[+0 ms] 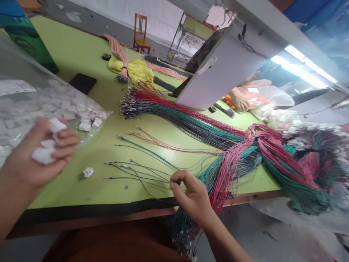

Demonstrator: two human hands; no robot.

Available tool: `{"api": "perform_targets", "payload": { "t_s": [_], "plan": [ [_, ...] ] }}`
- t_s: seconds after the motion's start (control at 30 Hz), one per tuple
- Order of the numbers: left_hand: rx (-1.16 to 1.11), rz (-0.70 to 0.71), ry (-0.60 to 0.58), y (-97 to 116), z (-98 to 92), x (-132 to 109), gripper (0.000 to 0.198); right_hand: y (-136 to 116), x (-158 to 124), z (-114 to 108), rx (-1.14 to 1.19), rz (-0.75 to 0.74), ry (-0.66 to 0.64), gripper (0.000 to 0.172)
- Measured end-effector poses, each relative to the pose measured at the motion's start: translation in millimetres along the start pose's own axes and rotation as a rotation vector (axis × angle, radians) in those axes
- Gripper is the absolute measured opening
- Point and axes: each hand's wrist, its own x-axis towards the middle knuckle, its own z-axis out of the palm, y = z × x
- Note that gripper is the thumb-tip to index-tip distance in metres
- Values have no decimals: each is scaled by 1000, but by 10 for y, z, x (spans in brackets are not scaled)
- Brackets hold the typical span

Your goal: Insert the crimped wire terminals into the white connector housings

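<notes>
Several white plastic connector housings (pixel 44 155) lie in my left hand (pixel 51 149), its fingers curled round them at the edge of the clear bag. My right hand (pixel 191 194) pinches thumb and forefinger together over thin black wires (pixel 152 177); just how many it grips is hidden. Loose green wires (pixel 148 150) and red wires (pixel 163 146) with metal terminals at their ends are spread beyond it. A single white connector housing (pixel 88 172) sits on the table between my hands. Beside my right wrist, a bundle of red, green and black wires (pixel 226 163) hangs over the table edge.
A clear bag of housings (pixel 62 105) covers the left side. Behind are a phone (pixel 83 83), a bottle (pixel 27 40), a yellow cloth (pixel 140 72) and a long wire bundle (pixel 174 112). Past a white panel (pixel 207 80), another person's hand (pixel 240 100) shows. Finished-looking wires with white connectors (pixel 313 138) lie right.
</notes>
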Motion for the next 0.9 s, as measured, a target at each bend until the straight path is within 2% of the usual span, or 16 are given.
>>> {"api": "perform_targets", "payload": {
  "t_s": [0.03, 0.1, 0.13, 0.17, 0.23, 0.27, 0.33, 0.4, 0.53, 0.63, 0.77, 0.83, 0.9],
  "plan": [
    [44, -45, -56, -134, 40, -103, 36, -91, 15, -20, 69, 6, -7, 11],
    [212, -276, -197, -456, 72, -279, 24, -285, 47, -10, 240, 11, -99, 8],
    [304, -392, -254, -621, 71, -340, 28, -371, 63, 17, 347, 21, -179, 6],
    [391, -445, -281, -771, 63, -379, 31, -438, 81, 54, 457, 42, -267, 4],
    [522, -403, -297, -987, 37, -387, 36, -489, 118, 146, 619, 125, -373, 2],
    [559, -371, -315, -1043, 24, -363, 40, -467, 134, 190, 644, 182, -364, 3],
    [587, -305, -323, -1057, 4, -288, 41, -350, 160, 262, 583, 293, -252, 5],
    [562, -243, -276, -988, -3, -220, 36, -194, 170, 304, 465, 362, -123, 6],
    [423, -182, -147, -860, 40, -225, 35, -16, 147, 332, 350, 352, -32, 8],
    [350, -314, -125, -901, 95, -354, 35, -23, 114, 349, 300, 284, -14, 8],
    [354, -569, -242, -1080, 121, -522, 38, -39, 92, 362, 212, 192, 15, 11],
    [372, -611, -267, -1165, 128, -546, 40, -31, 85, 356, 159, 151, 31, 12],
    [378, -589, -258, -1222, 145, -533, 40, -24, 74, 346, 131, 122, 34, 14]
  ]
}}
